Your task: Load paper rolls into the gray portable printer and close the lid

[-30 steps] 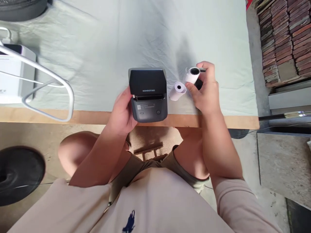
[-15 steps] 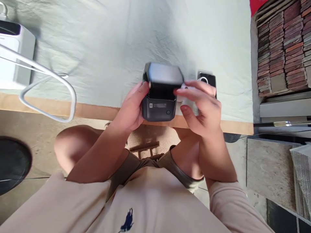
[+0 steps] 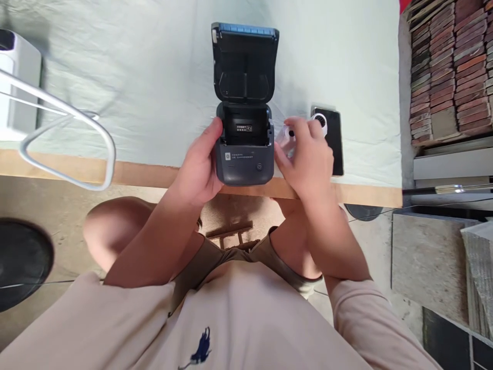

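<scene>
My left hand [image 3: 200, 167] grips the left side of a dark grey label printer [image 3: 245, 167] at the table's front edge. The printer's lid [image 3: 245, 67] stands fully raised, and its inner bay shows a small printed label and no roll. My right hand [image 3: 310, 159] is just right of the printer, thumb and fingers closed around a small white label roll [image 3: 285, 137]. Another white roll [image 3: 320, 122] shows beyond the fingers, partly hidden, beside a black phone [image 3: 334, 146] lying on the table.
A pale cloth [image 3: 154, 67] covers the table, with its wooden edge [image 3: 142, 176] along the front. A white box-shaped device [image 3: 29, 82] and a looping white cable [image 3: 110, 159] are on the left. Stacked bricks [image 3: 449, 77] and a black stool [image 3: 25, 262] stand off the table.
The printer's lid has swung up and back from partly raised to fully open. My right hand has left the lid and closed around the white roll.
</scene>
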A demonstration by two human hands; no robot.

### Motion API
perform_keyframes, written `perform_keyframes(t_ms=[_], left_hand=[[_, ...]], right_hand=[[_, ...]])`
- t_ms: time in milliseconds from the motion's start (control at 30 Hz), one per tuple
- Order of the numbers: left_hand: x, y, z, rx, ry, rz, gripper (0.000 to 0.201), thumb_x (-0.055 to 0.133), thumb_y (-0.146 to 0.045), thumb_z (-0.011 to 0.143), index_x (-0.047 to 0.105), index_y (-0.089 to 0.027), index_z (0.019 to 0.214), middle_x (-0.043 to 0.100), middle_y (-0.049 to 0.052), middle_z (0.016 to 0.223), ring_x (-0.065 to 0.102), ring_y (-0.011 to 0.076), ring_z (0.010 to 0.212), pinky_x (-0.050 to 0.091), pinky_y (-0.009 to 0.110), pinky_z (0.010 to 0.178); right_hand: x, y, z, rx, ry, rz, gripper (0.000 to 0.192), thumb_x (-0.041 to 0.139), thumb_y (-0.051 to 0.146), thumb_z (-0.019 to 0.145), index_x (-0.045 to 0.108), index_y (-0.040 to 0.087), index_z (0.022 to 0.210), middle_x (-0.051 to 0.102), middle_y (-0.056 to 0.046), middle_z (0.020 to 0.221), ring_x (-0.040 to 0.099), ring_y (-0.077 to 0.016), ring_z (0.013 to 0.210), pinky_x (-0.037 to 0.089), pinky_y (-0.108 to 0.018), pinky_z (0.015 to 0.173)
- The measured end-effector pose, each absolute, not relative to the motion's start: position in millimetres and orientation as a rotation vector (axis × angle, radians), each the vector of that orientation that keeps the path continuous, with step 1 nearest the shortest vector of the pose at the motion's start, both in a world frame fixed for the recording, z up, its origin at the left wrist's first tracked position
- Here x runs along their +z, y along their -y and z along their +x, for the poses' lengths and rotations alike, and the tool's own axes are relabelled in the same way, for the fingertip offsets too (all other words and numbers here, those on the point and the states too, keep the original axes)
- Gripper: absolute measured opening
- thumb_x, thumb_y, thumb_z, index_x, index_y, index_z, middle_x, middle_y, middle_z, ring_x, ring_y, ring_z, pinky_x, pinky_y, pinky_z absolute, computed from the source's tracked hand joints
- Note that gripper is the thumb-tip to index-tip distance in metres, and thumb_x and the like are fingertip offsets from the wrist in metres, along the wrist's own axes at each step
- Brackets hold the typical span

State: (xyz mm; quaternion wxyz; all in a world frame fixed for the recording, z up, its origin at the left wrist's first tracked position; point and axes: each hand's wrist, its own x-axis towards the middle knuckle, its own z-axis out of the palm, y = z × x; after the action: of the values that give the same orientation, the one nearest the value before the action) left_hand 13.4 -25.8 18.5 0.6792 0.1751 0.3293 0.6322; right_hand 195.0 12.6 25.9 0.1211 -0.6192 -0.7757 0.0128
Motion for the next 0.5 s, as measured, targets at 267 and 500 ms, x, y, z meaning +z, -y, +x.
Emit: perform_keyframes(t_ms=[267,500], left_hand=[[17,29,12,1.422,-0.763,0.432,0.035,0.050,-0.040,0.109,0.077,-0.017,0.105,0.081,0.008,0.105,0.069,0.0290,0.131,0.057,0.039,0.110],[14,33,11,1.377,-0.748,0.480,0.029,0.058,-0.041,0.107,0.074,-0.018,0.099,0.079,0.007,0.100,0.073,0.0285,0.118,0.061,0.042,0.102]], right_hand=[[37,-14,187,0.115,2.218,-1.626,0.059,0.053,0.019,0.097,0.040,0.023,0.154,0.067,-0.011,0.130,0.065,-0.0239,0.119,0.055,-0.039,0.106],[22,-30,209,0.223,1.793,-1.151,0.046,0.044,0.058,0.103,0.038,0.027,0.136,0.058,-0.011,0.122,0.068,-0.0297,0.119,0.060,-0.047,0.096]])
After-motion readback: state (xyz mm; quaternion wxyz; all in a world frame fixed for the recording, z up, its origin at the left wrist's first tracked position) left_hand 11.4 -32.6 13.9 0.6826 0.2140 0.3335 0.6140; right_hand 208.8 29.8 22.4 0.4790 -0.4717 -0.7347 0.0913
